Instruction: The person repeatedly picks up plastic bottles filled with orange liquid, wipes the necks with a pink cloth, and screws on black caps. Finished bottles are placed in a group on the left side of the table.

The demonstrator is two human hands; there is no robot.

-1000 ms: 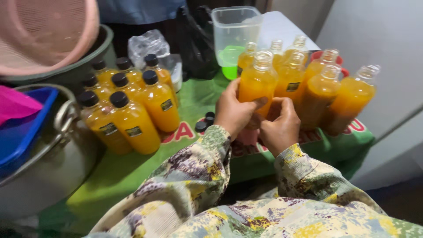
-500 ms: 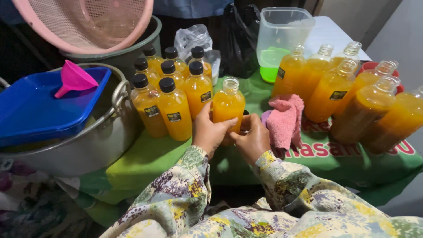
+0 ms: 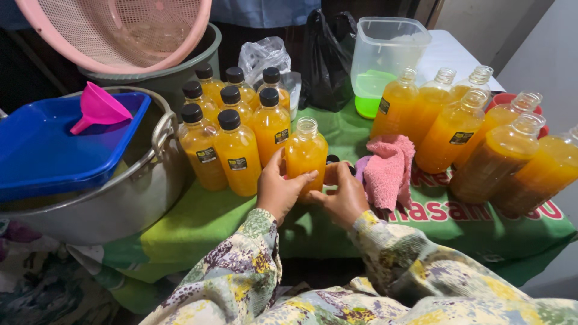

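My left hand (image 3: 278,191) wraps the lower part of an uncapped clear bottle of orange juice (image 3: 306,149) standing on the green table cover (image 3: 198,224). My right hand (image 3: 341,197) rests just right of it, thumb near the bottle's base, fingers curled over small black caps (image 3: 333,160); a grip on a cap is not visible. Left of the bottle stand several black-capped juice bottles (image 3: 238,150). Several uncapped juice bottles (image 3: 457,129) stand to the right.
A pink cloth (image 3: 388,171) lies right of my hands. At the left, a blue tray (image 3: 48,147) with a pink funnel (image 3: 99,108) sits on a metal pot (image 3: 120,204). Behind are a pink colander (image 3: 120,30), a clear jug (image 3: 385,60) and a black bag (image 3: 328,54).
The open bottle came from the uncapped group on the right to beside the capped bottles. My right hand dropped from the bottle to the black caps.
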